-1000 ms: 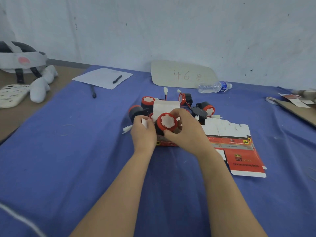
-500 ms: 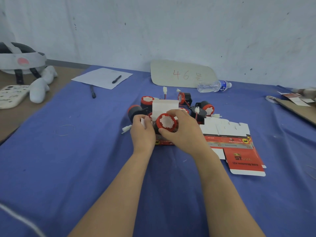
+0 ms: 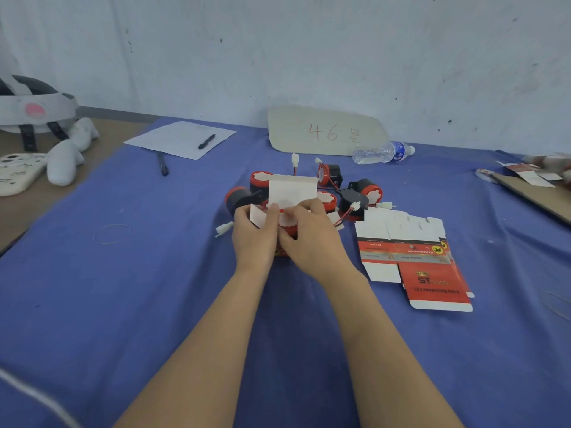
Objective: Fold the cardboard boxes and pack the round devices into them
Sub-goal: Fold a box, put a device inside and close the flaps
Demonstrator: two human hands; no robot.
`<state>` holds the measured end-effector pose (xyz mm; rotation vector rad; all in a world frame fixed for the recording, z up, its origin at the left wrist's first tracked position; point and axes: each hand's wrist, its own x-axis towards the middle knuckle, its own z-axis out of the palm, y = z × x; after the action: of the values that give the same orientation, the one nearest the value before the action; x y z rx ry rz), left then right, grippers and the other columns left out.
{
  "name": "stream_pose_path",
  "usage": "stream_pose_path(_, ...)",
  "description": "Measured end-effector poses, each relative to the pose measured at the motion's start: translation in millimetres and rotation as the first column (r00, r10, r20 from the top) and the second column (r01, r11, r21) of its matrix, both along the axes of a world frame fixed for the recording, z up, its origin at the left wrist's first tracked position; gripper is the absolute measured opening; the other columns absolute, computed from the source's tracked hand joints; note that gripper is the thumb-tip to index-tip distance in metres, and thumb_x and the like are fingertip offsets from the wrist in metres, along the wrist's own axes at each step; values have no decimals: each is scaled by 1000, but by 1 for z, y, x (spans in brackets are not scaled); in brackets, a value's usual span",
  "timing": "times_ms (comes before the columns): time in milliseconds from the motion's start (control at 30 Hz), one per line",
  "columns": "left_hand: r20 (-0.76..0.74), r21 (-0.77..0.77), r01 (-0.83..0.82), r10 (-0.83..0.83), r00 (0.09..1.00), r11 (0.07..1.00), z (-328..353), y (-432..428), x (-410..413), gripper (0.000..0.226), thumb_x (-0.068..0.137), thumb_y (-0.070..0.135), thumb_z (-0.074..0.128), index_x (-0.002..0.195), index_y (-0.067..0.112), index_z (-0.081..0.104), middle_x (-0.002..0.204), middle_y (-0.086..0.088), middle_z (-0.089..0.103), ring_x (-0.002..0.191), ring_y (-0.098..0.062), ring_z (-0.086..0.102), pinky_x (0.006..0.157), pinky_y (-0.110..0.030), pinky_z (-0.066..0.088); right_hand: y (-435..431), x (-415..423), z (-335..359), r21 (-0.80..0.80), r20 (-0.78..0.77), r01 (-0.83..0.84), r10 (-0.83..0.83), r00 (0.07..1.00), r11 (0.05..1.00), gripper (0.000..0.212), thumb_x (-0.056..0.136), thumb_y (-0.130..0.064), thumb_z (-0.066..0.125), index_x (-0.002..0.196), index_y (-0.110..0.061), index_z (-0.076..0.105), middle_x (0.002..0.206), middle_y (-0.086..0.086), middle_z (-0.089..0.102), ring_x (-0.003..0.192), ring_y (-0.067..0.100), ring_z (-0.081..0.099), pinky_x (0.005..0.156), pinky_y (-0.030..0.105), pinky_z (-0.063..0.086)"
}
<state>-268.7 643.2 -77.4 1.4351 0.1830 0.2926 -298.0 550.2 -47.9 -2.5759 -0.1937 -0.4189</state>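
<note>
On a table draped in blue cloth (image 3: 123, 288), a person packs one round device into a carton, with a stack of flat cartons (image 3: 401, 251) lying unfolded well out beyond the right hand's knuckles. At the centre stands the half-folded box (image 3: 280, 252), mouth up, almost wholly hidden between the two hands. The left hand (image 3: 251, 239) is wrapped round the box's left wall, and its thumb (image 3: 273, 211) presses a small side flap (image 3: 257, 216) outward. The right hand (image 3: 312, 242) curls over from the other side, and its fingers (image 3: 306, 208) pinch the red rim of the round device (image 3: 285, 222). That device sits directly between the two sets of fingertips, in the box mouth. Its white face is turned up toward the camera, so its axis appears to run roughly down into the box. How deep it has seated cannot be told, as the hands cover the walls. The white lid flap (image 3: 293, 193) stands upright just beyond the fingertips of both hands. By the look of it, the next move is a straight downward press from the right hand, which is the one on the device. The left hand would steady the walls, and the lid would then fold back toward the wrists. More loose devices (image 3: 367, 188) with trailing wires lie just past the lid.
</note>
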Motion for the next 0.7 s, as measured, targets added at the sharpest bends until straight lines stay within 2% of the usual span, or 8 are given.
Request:
stream_pose_path(67, -4, 5, 43, -43, 999, 999, -2, 0, 1, 18, 88, 23, 65, 100, 18, 52, 88, 3, 65, 76, -12, 61, 66, -25, 49, 2, -1, 2, -102, 2, 11, -11, 1000, 995, 27, 95, -27, 48, 110, -9, 62, 117, 4, 52, 102, 22, 52, 87, 29, 40)
stream_pose_path(200, -56, 28, 104, -102, 993, 994, -1, 2, 4, 21, 85, 17, 66, 99, 20, 52, 90, 1, 66, 76, -11, 61, 59, -23, 46, 1, -3, 8, -283, -5, 29, -32, 999, 959, 24, 93, -22, 41, 93, -15, 64, 96, 0, 61, 95, 19, 52, 109, 39, 24)
stream_pose_path(267, -73, 67, 122, -117, 990, 990, 0, 3, 4, 26, 84, 18, 67, 107, 14, 53, 99, -4, 66, 81, -14, 61, 63, -24, 47, -4, -4, 9, -192, -56, -17, 7, 998, 981, 25, 93, -17, 41, 98, -17, 66, 100, 0, 65, 96, 20, 54, 107, 39, 28)
stream_pose_path(333, -55, 150, 131, -124, 991, 980, -1, 3, 2, 29, 83, 19, 68, 107, 15, 52, 102, -3, 65, 84, -12, 59, 63, -22, 44, -9, -5, 10, 43, -34, 17, -16, 999, 999, 30, 93, -11, 43, 110, -15, 67, 112, 2, 66, 104, 21, 56, 100, 35, 39)
stream_pose_path(433, -14, 359, 142, -146, 989, 922, -2, -1, -4, 35, 78, 27, 74, 104, 19, 52, 103, 2, 63, 96, -15, 57, 72, -25, 47, -25, 1, 12, 283, 134, 244, -291, 947, 927, 29, 93, -7, 46, 114, -8, 66, 124, 6, 59, 115, 21, 52, 96, 24, 37)
stream_pose_path(500, 24, 464, 141, -171, 985, 875, -2, -5, -7, 39, 78, 32, 73, 110, 20, 56, 108, 3, 64, 105, -19, 56, 88, -38, 49, -38, 7, 10, 267, 80, 392, -425, 902, 881, 25, 95, -19, 47, 106, -9, 68, 113, 9, 62, 104, 26, 55, 90, 34, 45)
stream_pose_path(567, 56, 509, 145, -201, 978, 848, -1, -6, -9, 41, 79, 35, 73, 115, 24, 58, 111, 5, 65, 110, -19, 56, 94, -42, 47, -45, 10, 6, 179, -43, 461, -461, 886, 869, 26, 96, -30, 48, 96, -12, 67, 98, 9, 66, 94, 29, 57, 84, 40, 48)
stream_pose_path(700, 47, 517, 194, -254, 966, 834, 1, -11, -17, 57, 69, 55, 69, 119, 30, 57, 116, 7, 65, 113, -18, 57, 96, -42, 48, -48, 12, 5, 191, -11, 471, -477, 879, 861, 25, 96, -19, 48, 113, -17, 65, 108, 6, 67, 101, 27, 56, 89, 40, 43)
